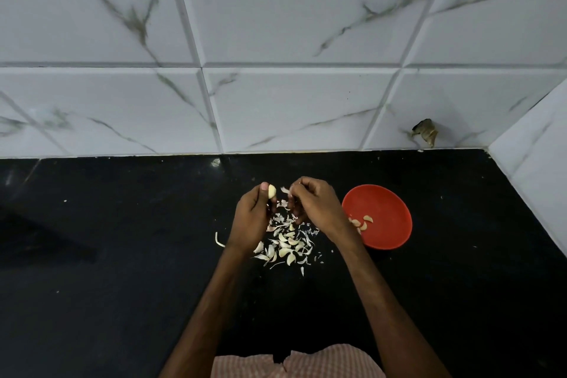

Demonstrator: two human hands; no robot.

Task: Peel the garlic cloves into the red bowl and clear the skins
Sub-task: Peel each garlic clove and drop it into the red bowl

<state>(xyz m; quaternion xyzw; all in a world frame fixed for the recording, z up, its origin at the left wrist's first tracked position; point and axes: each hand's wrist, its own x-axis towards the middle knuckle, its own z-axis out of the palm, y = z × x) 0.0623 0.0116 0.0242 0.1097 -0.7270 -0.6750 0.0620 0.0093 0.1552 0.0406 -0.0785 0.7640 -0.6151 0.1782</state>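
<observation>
My left hand (253,213) pinches a pale garlic clove (272,191) between thumb and fingers, above the black counter. Just to its right, my right hand (313,204) pinches a strip of papery skin (285,190) pulled off the clove. Below both hands lies a heap of garlic cloves and loose skins (287,244) on the counter. The red bowl (383,209) stands to the right of my right wrist and holds a few peeled cloves (363,223) at its left side.
The black counter (122,255) runs back to a white marble-tiled wall (276,101), with a side wall (540,169) at the right. One stray skin (219,240) lies left of the heap. A dark hole (425,132) marks the back wall's tile.
</observation>
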